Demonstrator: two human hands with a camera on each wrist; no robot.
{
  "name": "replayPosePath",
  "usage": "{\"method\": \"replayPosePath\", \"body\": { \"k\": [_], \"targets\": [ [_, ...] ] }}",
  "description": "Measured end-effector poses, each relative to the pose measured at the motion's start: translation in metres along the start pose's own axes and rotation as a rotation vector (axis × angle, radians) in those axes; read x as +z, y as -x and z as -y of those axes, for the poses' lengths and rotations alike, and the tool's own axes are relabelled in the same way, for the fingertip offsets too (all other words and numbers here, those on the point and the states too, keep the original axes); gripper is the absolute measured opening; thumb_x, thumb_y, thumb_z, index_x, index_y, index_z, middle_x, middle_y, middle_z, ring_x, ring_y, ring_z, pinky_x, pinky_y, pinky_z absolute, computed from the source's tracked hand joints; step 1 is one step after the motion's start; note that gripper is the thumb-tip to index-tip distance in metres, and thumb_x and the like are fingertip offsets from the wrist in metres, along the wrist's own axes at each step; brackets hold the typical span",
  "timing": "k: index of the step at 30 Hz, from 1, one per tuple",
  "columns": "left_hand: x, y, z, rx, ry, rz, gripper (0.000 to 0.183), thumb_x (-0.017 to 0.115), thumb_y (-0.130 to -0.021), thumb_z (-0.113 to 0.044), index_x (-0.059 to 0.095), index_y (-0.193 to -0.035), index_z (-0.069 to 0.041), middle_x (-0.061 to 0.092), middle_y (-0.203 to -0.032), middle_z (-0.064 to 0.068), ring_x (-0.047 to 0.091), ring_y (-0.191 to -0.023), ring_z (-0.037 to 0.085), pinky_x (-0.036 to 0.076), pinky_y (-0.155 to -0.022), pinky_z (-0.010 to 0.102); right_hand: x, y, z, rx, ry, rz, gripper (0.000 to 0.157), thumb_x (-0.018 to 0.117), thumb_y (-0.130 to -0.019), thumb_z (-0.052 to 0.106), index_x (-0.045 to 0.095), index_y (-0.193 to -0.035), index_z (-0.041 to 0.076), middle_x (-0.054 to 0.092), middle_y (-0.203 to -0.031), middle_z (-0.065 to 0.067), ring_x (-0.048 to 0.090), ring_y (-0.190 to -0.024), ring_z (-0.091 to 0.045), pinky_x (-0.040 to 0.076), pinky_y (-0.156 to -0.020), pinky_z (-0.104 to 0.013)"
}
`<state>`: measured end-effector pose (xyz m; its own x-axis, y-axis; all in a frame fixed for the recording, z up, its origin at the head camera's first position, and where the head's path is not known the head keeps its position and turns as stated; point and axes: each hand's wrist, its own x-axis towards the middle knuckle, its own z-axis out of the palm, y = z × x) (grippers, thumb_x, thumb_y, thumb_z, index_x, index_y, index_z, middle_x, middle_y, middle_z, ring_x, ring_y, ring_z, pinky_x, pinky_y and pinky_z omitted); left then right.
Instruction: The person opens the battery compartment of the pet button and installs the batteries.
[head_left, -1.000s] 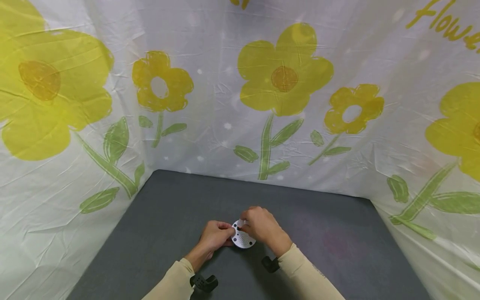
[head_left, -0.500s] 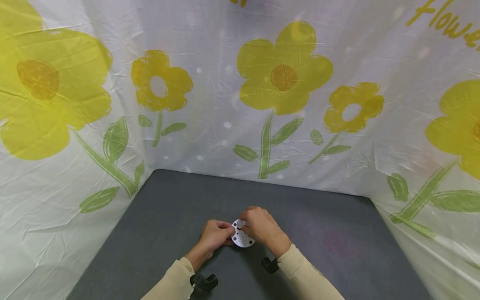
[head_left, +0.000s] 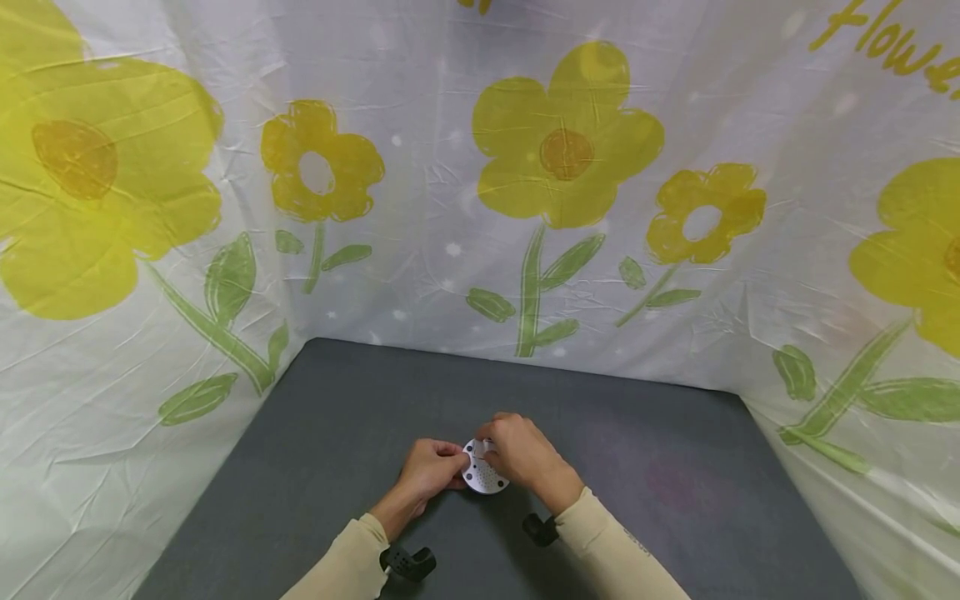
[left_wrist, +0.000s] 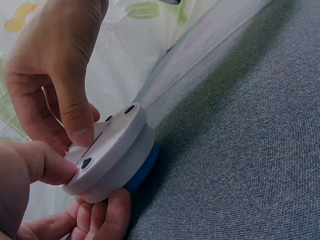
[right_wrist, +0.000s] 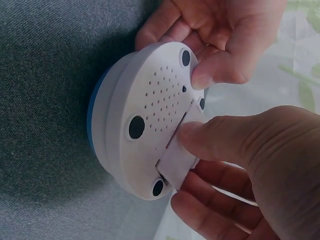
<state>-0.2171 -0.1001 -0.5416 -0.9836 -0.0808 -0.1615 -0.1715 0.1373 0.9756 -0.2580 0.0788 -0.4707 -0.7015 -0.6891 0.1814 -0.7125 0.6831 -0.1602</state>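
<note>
A round white device [head_left: 486, 480] with a blue layer [left_wrist: 145, 170] lies on the table, its underside facing up. That face carries several black round feet [right_wrist: 136, 127], a patch of small speaker holes [right_wrist: 162, 97] and a rectangular battery cover [right_wrist: 175, 162]. My left hand [head_left: 430, 468] grips the rim, thumb on the upper face and fingers against the lower side. My right hand [head_left: 522, 450] pinches the cover, with the thumb on top and fingers at its outer edge. In the right wrist view the cover sits slightly tilted, with a thin dark gap along its edge.
A dark grey cloth-covered table [head_left: 360, 400] spreads around the hands. White curtains [head_left: 420, 275] printed with yellow flowers hang behind it and on both sides. Black wrist mounts [head_left: 408, 565] are worn below both hands.
The dark opening beside the right thumb has narrowed to a thin line as the cover lies lower. Both hands keep nearly the same place; the head view shifts slightly.
</note>
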Motion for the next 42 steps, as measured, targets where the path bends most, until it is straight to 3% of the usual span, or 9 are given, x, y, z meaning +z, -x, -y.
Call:
{"method": "replayPosePath", "body": {
  "k": [11, 21, 32, 42],
  "targets": [
    [0.002, 0.001, -0.001, -0.001, 0.018, -0.005, 0.020, 0.071, -0.088, -0.006, 0.077, -0.102, 0.007, 0.077, -0.095, 0.013, 0.075, -0.075, 0.017, 0.066, -0.065, 0.032, 0.001, 0.003, -0.005, 0.020, 0.054, -0.057, 0.014, 0.082, -0.092, 0.005, 0.085, -0.105, 0.009, 0.078, -0.098, -0.006, 0.076, -0.089, -0.023, 0.063, -0.068, -0.034],
    [0.001, 0.000, 0.000, -0.002, 0.023, -0.008, 0.019, 0.071, -0.086, -0.006, 0.077, -0.100, 0.006, 0.076, -0.093, 0.011, 0.073, -0.074, 0.016, 0.066, -0.065, 0.032, 0.002, 0.006, -0.015, 0.144, 0.024, -0.037, 0.003, 0.081, -0.094, 0.012, 0.083, -0.096, 0.012, 0.077, -0.091, -0.005, 0.074, -0.083, -0.024, 0.061, -0.067, -0.041],
    [0.001, 0.001, -0.001, -0.009, 0.033, 0.003, 0.020, 0.071, -0.086, -0.004, 0.076, -0.102, 0.007, 0.075, -0.094, 0.011, 0.073, -0.076, 0.016, 0.066, -0.066, 0.033, 0.005, 0.005, -0.016, 0.193, -0.019, 0.003, 0.019, 0.076, -0.097, 0.016, 0.075, -0.079, 0.016, 0.064, -0.069, 0.003, 0.052, -0.060, -0.011, 0.044, -0.053, -0.032],
    [0.000, 0.001, -0.002, -0.013, 0.038, 0.024, 0.022, 0.071, -0.087, -0.003, 0.075, -0.106, 0.009, 0.076, -0.095, 0.013, 0.074, -0.078, 0.018, 0.067, -0.068, 0.035, 0.005, 0.005, -0.013, 0.206, -0.022, -0.010, 0.020, 0.078, -0.096, 0.015, 0.076, -0.076, 0.016, 0.066, -0.068, 0.003, 0.055, -0.060, -0.011, 0.045, -0.052, -0.031]
  ]
}}
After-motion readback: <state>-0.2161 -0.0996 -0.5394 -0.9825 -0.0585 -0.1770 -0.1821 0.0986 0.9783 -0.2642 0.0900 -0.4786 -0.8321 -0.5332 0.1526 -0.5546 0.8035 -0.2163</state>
